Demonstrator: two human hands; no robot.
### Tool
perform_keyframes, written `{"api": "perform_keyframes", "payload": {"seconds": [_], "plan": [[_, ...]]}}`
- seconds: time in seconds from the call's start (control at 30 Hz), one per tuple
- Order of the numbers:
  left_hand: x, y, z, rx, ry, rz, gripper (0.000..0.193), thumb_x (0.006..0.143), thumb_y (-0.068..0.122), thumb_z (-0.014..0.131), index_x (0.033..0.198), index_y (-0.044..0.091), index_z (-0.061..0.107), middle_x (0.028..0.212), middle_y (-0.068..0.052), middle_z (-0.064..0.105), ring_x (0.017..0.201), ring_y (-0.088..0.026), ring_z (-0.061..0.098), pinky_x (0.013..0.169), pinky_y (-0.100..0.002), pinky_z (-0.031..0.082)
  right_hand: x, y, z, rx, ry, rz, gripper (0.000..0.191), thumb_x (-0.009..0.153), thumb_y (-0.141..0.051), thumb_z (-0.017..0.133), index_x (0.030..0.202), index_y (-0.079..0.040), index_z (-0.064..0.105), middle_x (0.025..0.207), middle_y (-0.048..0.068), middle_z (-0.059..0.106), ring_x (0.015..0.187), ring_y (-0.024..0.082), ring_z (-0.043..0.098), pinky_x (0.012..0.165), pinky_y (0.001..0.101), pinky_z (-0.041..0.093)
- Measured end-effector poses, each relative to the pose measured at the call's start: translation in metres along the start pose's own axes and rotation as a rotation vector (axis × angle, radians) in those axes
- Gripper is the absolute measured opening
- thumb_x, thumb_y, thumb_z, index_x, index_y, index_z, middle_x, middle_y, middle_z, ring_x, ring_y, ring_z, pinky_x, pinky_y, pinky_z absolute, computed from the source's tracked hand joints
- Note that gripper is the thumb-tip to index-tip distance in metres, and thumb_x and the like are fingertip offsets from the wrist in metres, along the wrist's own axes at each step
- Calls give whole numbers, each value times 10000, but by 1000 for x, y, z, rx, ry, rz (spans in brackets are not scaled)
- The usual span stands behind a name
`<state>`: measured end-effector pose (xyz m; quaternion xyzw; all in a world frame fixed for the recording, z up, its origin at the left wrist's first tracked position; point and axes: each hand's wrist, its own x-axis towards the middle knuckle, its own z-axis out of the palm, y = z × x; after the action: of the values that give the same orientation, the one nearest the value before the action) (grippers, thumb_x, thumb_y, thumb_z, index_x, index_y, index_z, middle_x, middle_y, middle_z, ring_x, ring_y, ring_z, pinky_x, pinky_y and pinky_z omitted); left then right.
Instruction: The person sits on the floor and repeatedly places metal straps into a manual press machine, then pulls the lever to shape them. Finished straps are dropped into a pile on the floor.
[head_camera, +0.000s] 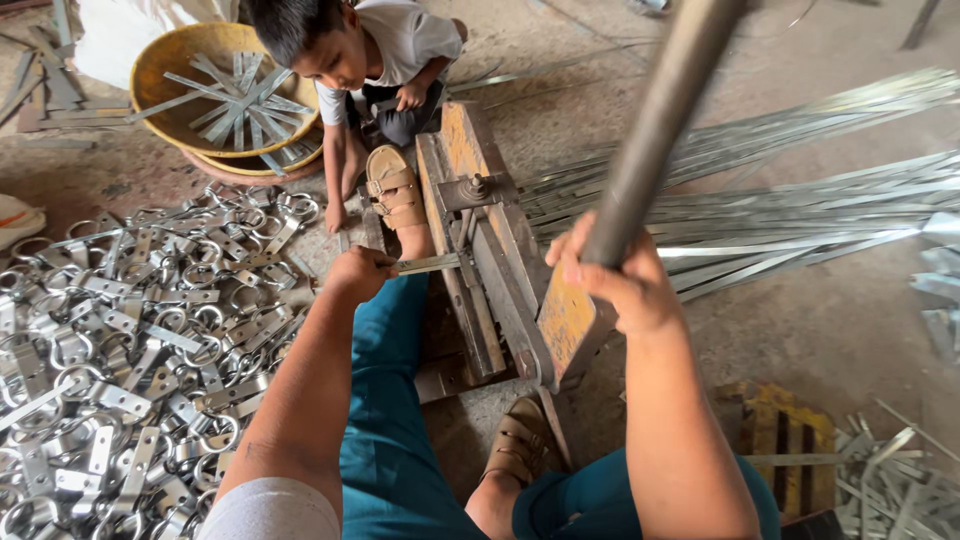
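My left hand (358, 274) pinches a short metal strip (428, 264), feeding it square into the floor-mounted lever shear (500, 290); my right hand (610, 280) is wrapped tight around the lever handle (655, 130). Keep fingertips clear of the blade.

Right hand (615, 285) wrapped round grey lever pipe (655, 130) of floor-mounted press (495, 270). Left hand (358, 272) pinches flat metal strip (428, 264), feeding it into press. Pile of bent clamps (130, 350) left of left hand; long strips (790, 200) right of right hand.
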<state>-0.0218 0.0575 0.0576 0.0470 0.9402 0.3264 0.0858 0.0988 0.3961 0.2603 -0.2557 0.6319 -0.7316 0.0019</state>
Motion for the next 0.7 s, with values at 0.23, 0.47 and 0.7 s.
{"api": "perform_keyframes", "payload": {"seconds": [0.23, 0.47, 0.7], "plan": [[-19, 4, -4, -35, 86, -46, 205, 841, 320, 747, 1012, 238, 827, 992, -113, 767, 913, -324, 731, 847, -429, 577, -90, -13, 17, -24, 33, -194, 216, 837, -69, 741, 994, -90, 595, 907, 19, 614, 947, 208, 647, 1246, 569, 384], [-44, 14, -4, 87, 164, -20, 265, 863, 432, 717, 1064, 284, 803, 1068, -115, 765, 1029, -333, 703, 948, -467, 531, -142, -1, 31, -204, 150, -337, 119, 864, -20, 655, 946, -92, 608, 847, 89, 662, 1104, 321, 672, 1308, 625, 315], [-90, 4, 13, -120, 122, -188, 284, 879, 396, 704, 1114, 263, 794, 1086, -172, 741, 1036, -376, 698, 946, -482, 543, -183, 18, 50, -272, 242, -386, 89, 869, -26, 628, 946, -59, 596, 852, 90, 676, 1180, 362, 648, 1291, 639, 324]]}}
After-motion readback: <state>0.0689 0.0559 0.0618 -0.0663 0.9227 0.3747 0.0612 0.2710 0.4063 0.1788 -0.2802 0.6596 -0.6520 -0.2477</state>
